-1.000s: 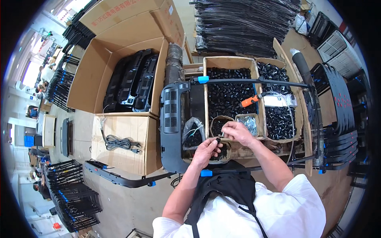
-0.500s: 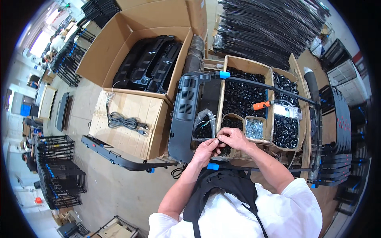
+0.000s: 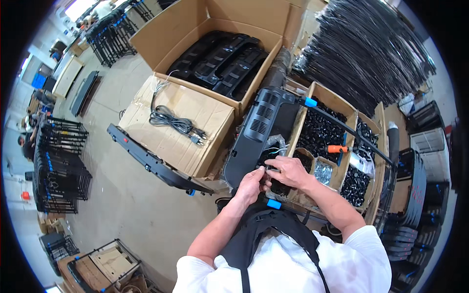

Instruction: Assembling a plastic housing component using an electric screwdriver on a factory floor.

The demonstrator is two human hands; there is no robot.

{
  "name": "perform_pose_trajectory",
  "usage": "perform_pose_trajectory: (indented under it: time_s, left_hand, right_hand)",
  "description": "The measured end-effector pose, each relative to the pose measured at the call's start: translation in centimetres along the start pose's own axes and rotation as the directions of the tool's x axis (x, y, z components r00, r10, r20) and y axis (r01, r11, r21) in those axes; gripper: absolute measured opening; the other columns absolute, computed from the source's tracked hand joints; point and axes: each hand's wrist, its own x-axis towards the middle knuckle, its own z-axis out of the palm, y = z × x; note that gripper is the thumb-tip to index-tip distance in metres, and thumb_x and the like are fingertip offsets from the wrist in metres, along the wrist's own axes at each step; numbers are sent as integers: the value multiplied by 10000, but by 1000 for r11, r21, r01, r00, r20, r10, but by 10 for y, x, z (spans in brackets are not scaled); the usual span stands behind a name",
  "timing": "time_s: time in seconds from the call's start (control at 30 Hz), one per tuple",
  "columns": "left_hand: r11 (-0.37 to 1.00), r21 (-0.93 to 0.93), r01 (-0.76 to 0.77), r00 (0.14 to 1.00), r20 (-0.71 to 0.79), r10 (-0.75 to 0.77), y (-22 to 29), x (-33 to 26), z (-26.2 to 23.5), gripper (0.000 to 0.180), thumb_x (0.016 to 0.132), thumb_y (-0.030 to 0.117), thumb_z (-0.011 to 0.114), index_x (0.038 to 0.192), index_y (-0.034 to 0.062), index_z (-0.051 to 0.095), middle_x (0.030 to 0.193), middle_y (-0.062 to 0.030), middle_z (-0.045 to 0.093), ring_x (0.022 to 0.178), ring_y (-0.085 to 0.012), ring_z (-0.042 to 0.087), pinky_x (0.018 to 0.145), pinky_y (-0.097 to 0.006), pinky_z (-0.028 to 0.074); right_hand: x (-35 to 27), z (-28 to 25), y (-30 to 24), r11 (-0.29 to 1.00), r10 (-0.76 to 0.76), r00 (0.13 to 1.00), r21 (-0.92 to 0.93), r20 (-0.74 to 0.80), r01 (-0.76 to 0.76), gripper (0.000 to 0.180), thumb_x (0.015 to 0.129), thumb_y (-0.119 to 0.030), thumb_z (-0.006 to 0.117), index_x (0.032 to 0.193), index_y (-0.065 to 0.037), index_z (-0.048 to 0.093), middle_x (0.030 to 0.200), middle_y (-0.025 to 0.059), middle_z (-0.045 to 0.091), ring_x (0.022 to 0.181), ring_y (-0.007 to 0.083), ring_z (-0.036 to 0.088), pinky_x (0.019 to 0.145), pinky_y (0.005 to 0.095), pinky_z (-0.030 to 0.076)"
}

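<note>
My left hand [image 3: 251,186] is closed in a pinch, with the thumb tip up, beside the lower end of a black vented frame panel [image 3: 259,125]. What it pinches is too small to make out. Close by on the right, my right hand [image 3: 292,172] has thumb and fingers apart, its fingertips almost at the left thumb. Under the fingers lie a clear plastic bag [image 3: 276,142] and small dark parts, partly hidden. Beyond the right hand, a small compartment holds silvery screws [image 3: 323,172].
A wooden divided bin [image 3: 289,141] holds many black caps [image 3: 320,129] and an orange-handled tool [image 3: 337,148]. Left of it, a coiled power cable [image 3: 171,119] lies on a cardboard box [image 3: 141,112]. An open carton [image 3: 195,14] holds black panels. Black rods [image 3: 366,49] are stacked behind.
The view has turned, so the bench appears shifted and tilted. My hands have parted slightly; the right fingers have spread from their pinch and now reach over the plastic bag.
</note>
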Motion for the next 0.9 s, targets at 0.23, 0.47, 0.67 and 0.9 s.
perform_pose_trajectory:
  time_s: [0.23,0.47,0.67,0.9]
  left_hand:
    - [992,-82,-99,994,35,102,17,-47,-31,284,1076,115,548,1331,-8,569,1239,-109,641,1080,-200,652,983,-352,544]
    - [993,-82,-89,994,50,93,31,-73,-48,322,1101,115,534,1395,-16,528,1217,-112,656,1046,-184,676,934,-323,579]
    - [998,57,-41,999,20,40,37,-70,-61,356,1105,178,547,1408,-2,497,1133,-120,677,927,-171,685,825,-312,587]
    - [989,141,-55,998,40,50,49,-54,-59,359,1098,167,561,1399,-7,476,1145,-139,684,930,-168,684,821,-304,585]
  right_hand:
    - [73,52,-10,998,-52,983,13,-176,56,329,915,-264,752,1199,-98,743,868,92,682,781,297,689,692,406,559]
    - [101,93,-25,996,-40,984,-87,-174,26,311,911,-287,745,1161,-103,757,849,89,673,801,301,701,696,411,573]
    - [105,90,-37,997,7,986,-74,-164,-19,416,912,-277,734,1281,-92,683,835,107,657,810,327,693,726,437,567]
    - [93,92,-8,634,503,856,622,119,-459,369,946,-36,520,1309,5,575,943,81,633,814,182,642,750,343,542]
